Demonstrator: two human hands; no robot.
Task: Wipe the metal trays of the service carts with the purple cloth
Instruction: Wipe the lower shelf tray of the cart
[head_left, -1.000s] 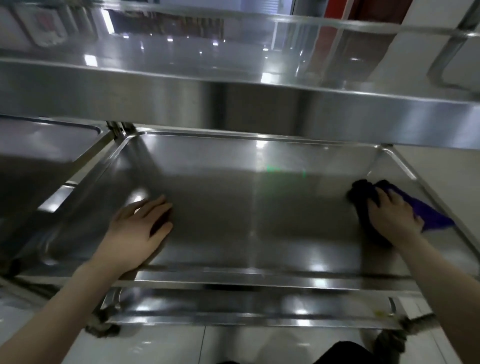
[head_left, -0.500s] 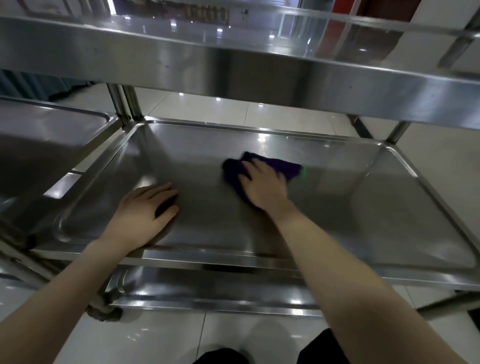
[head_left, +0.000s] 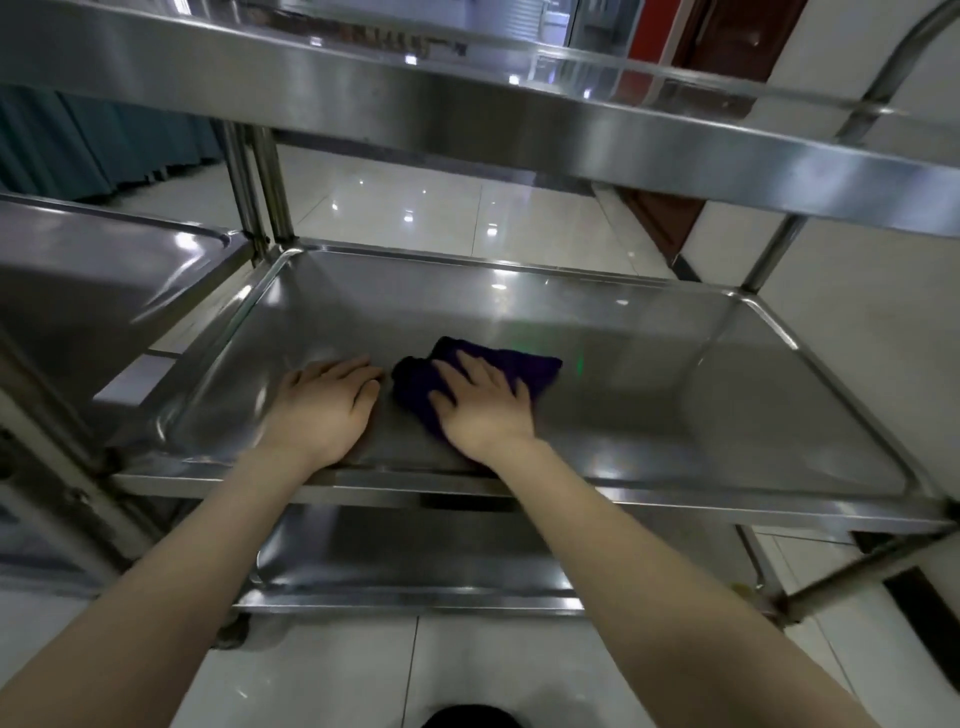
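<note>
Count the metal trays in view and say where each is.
4: the top tray overhead, the middle tray at centre, the bottom tray below it, and the neighbouring cart's tray at left. That cart's other trays may be hidden.

At frame centre, the right hand (head_left: 483, 402) presses a purple cloth (head_left: 511, 366) flat on the middle tray (head_left: 753, 415); the left hand (head_left: 324, 402) rests flat just beside it.

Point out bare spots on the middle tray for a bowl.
Widest free patch: the right half of the middle tray, between the purple cloth and the right rim. A narrower strip runs behind the hands along the far wall. Crowded: front-left centre, where the left hand lies flat beside the right hand pressing the cloth.
</note>
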